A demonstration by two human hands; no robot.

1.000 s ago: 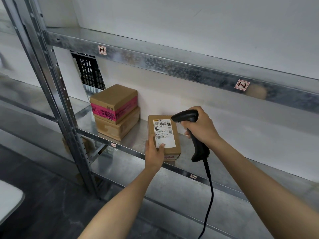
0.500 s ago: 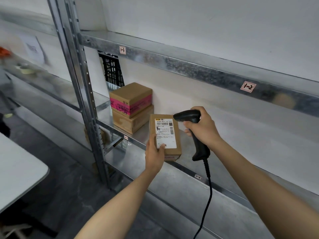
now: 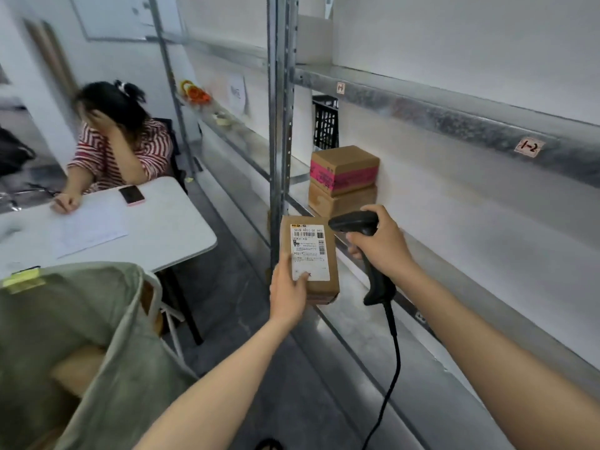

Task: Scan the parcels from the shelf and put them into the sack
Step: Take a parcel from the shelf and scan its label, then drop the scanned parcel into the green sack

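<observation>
Cardboard-brown, the parcel [image 3: 308, 254] is in the air just off the front edge of the shelf [image 3: 297, 183], upright, with its white label [image 3: 308, 248] facing us. Our left hand [image 3: 287, 290] grips its lower end: the thumb [image 3: 302, 277] lies flat across the bottom of the label, and the other fingers wrap round the back, where we cannot see them. Our right hand [image 3: 380, 245] is curled tight round the handle of the one black scanner [image 3: 357, 222], whose nose points at the label's top corner from just beside it; its cable [image 3: 389, 368] hangs down.

Two more boxes are stacked at the back of the shelf, a pink-taped box [image 3: 344, 168] on a plain box [image 3: 341, 203], with a black crate [image 3: 324, 125] behind them. One grey-green sack [image 3: 113, 352] stands open at lower left, well apart from the parcel; something brown lies inside, perhaps another parcel, but it is too blurred for us to say.

Half a second ago the parcel was over the shelf; now it is off the shelf, with both grips unchanged. The sack, a white table [image 3: 181, 235] and a seated person [image 3: 120, 147] have come into sight.
</observation>
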